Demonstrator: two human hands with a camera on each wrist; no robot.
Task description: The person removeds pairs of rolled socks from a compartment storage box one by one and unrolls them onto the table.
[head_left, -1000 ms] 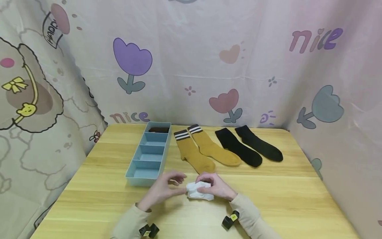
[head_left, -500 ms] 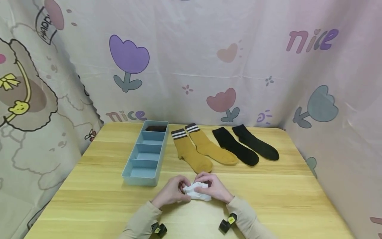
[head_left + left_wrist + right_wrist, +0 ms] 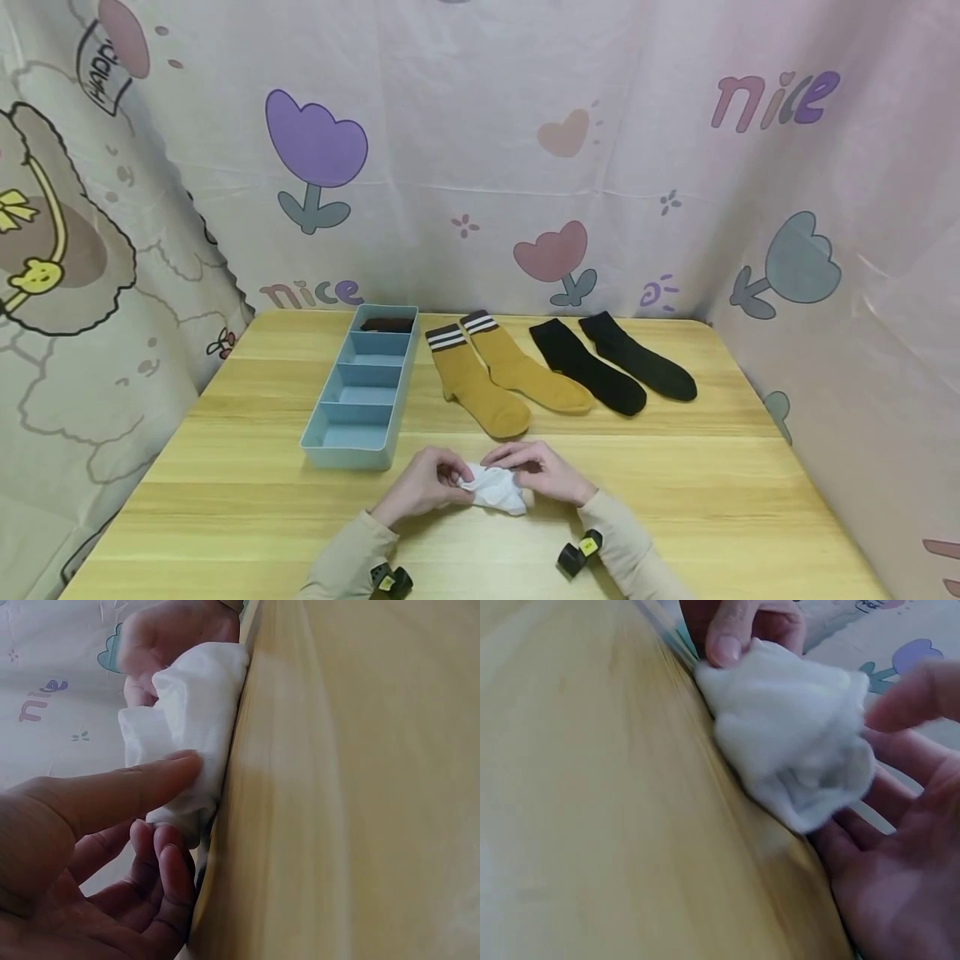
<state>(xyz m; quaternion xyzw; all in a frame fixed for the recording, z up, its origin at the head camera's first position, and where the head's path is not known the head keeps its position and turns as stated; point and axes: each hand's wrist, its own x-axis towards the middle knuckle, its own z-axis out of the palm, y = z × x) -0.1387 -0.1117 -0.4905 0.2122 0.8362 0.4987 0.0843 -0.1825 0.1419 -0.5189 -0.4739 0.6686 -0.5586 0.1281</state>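
A folded white sock bundle (image 3: 495, 488) lies on the table between the two hands. My left hand (image 3: 426, 485) pinches its left end, with the thumb (image 3: 161, 784) laid over the cloth in the left wrist view. At the other end, my right hand (image 3: 542, 472) has its fingers loosely extended along the far side of the bundle. The right wrist view shows an open fold (image 3: 810, 780) in the cloth facing the right palm (image 3: 907, 892), and the right hand does not grip it.
A blue divided tray (image 3: 348, 457) stands left of the hands, a dark brown folded item (image 3: 387, 325) in its far compartment. Two mustard socks (image 3: 480, 392) with striped cuffs and two black socks (image 3: 600, 379) lie flat behind. A printed curtain (image 3: 450, 150) borders the table.
My left hand has come in from the left and taken hold of the white bundle's end. The right hand has loosened its hold, its thumb lifting off the top.
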